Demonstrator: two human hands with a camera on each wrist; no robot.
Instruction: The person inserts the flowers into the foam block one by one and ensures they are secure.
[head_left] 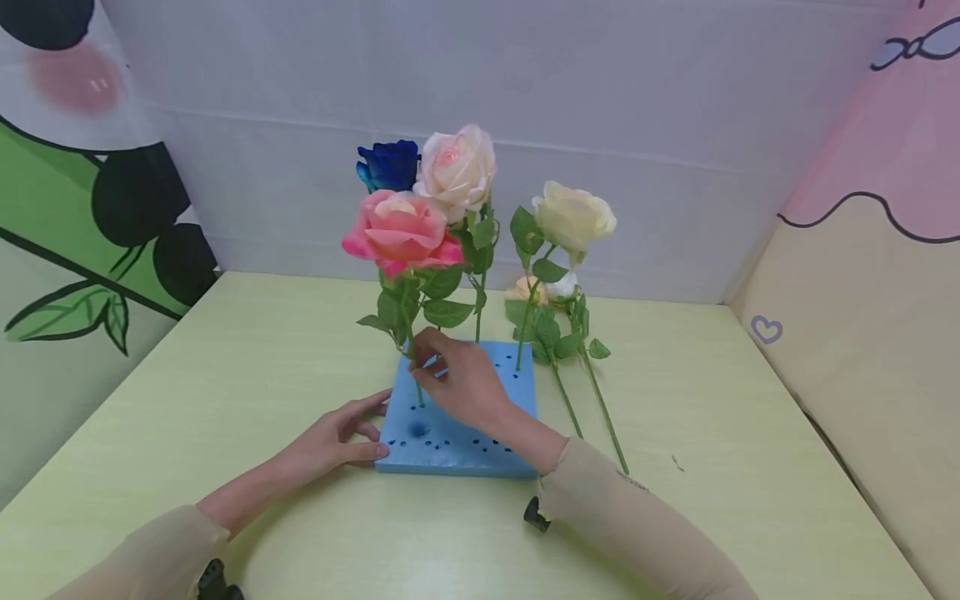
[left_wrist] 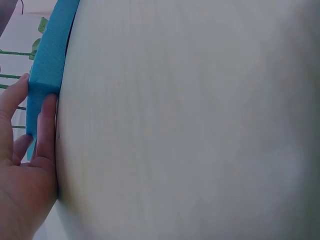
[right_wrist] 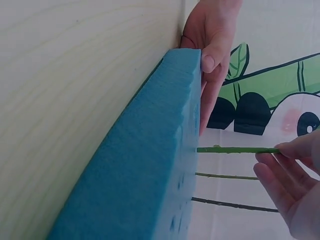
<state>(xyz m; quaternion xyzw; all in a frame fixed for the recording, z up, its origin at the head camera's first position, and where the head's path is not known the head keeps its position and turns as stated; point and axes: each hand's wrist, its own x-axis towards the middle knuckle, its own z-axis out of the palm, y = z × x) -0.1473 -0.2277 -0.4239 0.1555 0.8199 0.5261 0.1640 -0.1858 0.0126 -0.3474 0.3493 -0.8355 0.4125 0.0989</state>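
A pink rose (head_left: 403, 232) stands upright, its green stem meeting the top of a blue foam block (head_left: 456, 462) with small holes. My right hand (head_left: 465, 379) pinches this stem between thumb and fingertips; the right wrist view shows the gripped stem (right_wrist: 235, 150) close up. At the block's left side, my left hand (head_left: 341, 437) touches the edge with fairly straight fingers and thumb. The left wrist view shows those fingers (left_wrist: 46, 125) against the foam. Behind the pink rose, a blue rose (head_left: 392, 165) and a pale pink rose (head_left: 457, 171) stand; a cream rose (head_left: 573, 218) rises at the right.
Right of the block, a peach rose (head_left: 527, 289) and a white rose (head_left: 562, 286) lie on the pale wooden table (head_left: 720, 417), their stems pointing toward me. A dark hollow (head_left: 418, 429) marks the block's near left. Printed cloth walls surround the table's back and sides.
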